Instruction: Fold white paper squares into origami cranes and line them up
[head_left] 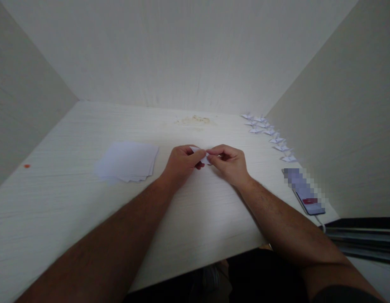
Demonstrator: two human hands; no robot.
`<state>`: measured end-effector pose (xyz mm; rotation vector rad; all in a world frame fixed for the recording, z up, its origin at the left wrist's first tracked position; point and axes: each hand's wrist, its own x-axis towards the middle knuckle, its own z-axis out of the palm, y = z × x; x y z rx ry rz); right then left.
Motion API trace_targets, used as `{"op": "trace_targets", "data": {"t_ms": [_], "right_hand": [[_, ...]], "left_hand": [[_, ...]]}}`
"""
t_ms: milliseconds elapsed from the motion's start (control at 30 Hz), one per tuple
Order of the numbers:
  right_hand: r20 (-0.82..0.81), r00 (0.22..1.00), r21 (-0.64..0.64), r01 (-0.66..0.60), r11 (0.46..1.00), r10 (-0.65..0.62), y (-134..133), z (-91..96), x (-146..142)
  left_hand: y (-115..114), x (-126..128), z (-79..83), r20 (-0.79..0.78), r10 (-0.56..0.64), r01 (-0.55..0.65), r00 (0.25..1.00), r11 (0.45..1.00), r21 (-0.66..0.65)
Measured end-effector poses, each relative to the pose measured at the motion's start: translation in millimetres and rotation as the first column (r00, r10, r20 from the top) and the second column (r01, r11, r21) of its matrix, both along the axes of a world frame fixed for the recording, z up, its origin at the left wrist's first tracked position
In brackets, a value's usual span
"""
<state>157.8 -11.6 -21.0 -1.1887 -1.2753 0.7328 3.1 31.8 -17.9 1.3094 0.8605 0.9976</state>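
Between my two hands, above the middle of the white table [195, 227], is a small folded piece of white paper [205, 159]. My left hand [184, 162] pinches its left part, thumb on top and fingers curled beneath. With thumb and forefinger, my right hand [228, 162] grips the paper's right side. A pointed white corner sticks up by the left thumb; the rest of the folded shape is mostly covered by my fingers.
A loose stack of white paper sheets [128, 160] lies to the left. Several small folded paper cranes [277, 140] line the right edge. Nearer me is a phone [303, 191] with a cable [321, 223]. Walls enclose the table's back and sides; an orange spot [27, 166] marks the left edge.
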Motion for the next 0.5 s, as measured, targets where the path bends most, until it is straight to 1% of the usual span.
{"op": "trace_targets", "data": {"t_ms": [100,333,500], "right_hand": [[-0.018,1.0,-0.041,0.009,0.999,-0.01,0.9,-1.0,-0.3],[0.007,0.999,-0.08,0.033,0.996,-0.033,1.0,1.6,-2.1],[0.004,0.999,-0.111,0.039,0.993,-0.038,1.1,2.8,-1.8]], "left_hand": [[-0.2,-0.3,0.9,-0.053,0.014,-0.012,0.999,1.0,0.024],[-3.0,-1.3,4.9,-0.121,0.035,-0.025,0.992,0.996,0.083],[-4.6,-1.4,8.4,-0.133,0.038,-0.025,0.99,0.995,0.095]]}}
